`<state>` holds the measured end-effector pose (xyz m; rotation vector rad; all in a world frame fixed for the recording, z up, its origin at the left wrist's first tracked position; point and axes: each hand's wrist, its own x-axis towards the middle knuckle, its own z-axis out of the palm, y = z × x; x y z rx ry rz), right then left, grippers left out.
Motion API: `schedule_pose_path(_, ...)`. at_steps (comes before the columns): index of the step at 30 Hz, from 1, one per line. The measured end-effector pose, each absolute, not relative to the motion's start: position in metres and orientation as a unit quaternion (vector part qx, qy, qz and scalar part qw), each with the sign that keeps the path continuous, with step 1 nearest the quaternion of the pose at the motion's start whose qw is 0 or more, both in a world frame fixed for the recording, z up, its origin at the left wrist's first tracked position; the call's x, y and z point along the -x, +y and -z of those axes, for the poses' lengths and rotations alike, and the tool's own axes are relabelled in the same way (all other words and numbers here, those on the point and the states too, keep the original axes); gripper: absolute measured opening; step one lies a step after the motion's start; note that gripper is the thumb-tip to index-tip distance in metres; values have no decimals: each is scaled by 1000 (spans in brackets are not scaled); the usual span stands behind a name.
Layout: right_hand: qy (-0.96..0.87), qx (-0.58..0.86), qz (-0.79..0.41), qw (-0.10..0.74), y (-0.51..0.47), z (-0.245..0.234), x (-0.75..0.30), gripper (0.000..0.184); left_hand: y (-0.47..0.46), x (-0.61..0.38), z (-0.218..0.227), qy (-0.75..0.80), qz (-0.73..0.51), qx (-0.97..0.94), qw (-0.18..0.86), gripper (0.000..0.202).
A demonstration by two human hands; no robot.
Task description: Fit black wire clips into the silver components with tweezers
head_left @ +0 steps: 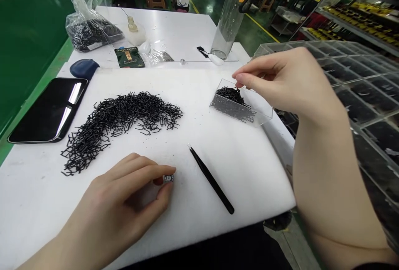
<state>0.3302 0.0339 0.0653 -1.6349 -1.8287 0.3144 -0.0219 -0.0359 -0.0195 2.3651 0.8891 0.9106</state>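
Note:
My left hand pinches a small grey metallic piece between thumb and index finger, just above the white work surface. My right hand is closed in a pinch at the far edge of a transparent plastic box. What lies between its fingertips, if anything, is too small to make out. Inside the box sits a heap of black wire-like pieces. Black tweezers lie between my hands, tips pointing away. A curved pile of thin bent black pieces spreads beyond my left hand.
A phone and a dark blue rounded object lie at the left. Farther back are a plastic bag of black parts, a green packet and a tall bottle. Compartment trays stand at the right.

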Motion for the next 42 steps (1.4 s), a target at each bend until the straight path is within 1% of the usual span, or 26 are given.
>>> schedule_pose_path(2, -699, 615, -138, 339, 26, -70, -322, 17, -40, 24, 22, 363, -315, -847, 229, 16)
schedule_pose_path(3, -708, 604, -168, 326, 22, -70, -317, 17, -42, 25, 23, 382, -311, -839, 230, 15)
schedule_pose_path(5, -747, 552, -272, 252, 12, -67, -303, 21, -45, 26, 24, 403, -299, -834, 231, 14)
schedule_pose_path(7, -781, 485, -362, 156, 4, -56, -286, 25, -47, 26, 23, 403, -288, -838, 228, 9)
schedule_pose_path(8, -788, 467, -379, 132, 0, -50, -278, 24, -48, 26, 22, 403, -288, -839, 224, 6)
schedule_pose_path(9, -795, 465, -382, 79, -4, -44, -271, 25, -48, 26, 21, 402, -289, -840, 222, 5)
schedule_pose_path(10, -802, 462, -375, 45, -7, -38, -265, 27, -48, 25, 20, 401, -291, -840, 221, 5)
schedule_pose_path(12, -805, 444, -393, 18, -9, -29, -258, 27, -48, 23, 18, 394, -288, -844, 220, 8)
schedule_pose_path(16, -786, 406, -467, 12, 1, -26, -256, 34, -49, 18, 15, 390, -264, -858, 204, 13)
schedule_pose_path(20, -787, 382, -484, -19, 14, -30, -256, 33, -49, 12, 18, 398, -268, -859, 176, 19)
schedule_pose_path(22, -786, 374, -492, -27, 18, -30, -258, 32, -49, 10, 20, 399, -273, -858, 172, 19)
schedule_pose_path(25, -778, 370, -508, -20, 20, -26, -264, 30, -48, 5, 22, 401, -280, -856, 165, 15)
schedule_pose_path(29, -763, 356, -539, 15, 20, -20, -276, 22, -52, -2, 24, 405, -280, -856, 154, 21)
schedule_pose_path(32, -748, 354, -554, 84, 21, -23, -282, 15, -57, -5, 24, 411, -271, -858, 149, 19)
schedule_pose_path(34, -723, 359, -568, 163, 23, -26, -285, 19, -58, -6, 22, 413, -260, -860, 149, 17)
schedule_pose_path(36, -668, 362, -596, 261, 24, -27, -287, 21, -58, -6, 20, 411, -246, -864, 157, 15)
schedule_pose_path(37, -645, 360, -608, 291, 25, -26, -288, 21, -57, -5, 19, 409, -239, -866, 162, 15)
schedule_pose_path(38, -625, 357, -621, 311, 25, -25, -288, 21, -56, -4, 17, 405, -233, -868, 168, 14)
schedule_pose_path(42, -586, 348, -656, 324, 21, -19, -280, 23, -52, 3, 11, 377, -217, -880, 190, 14)
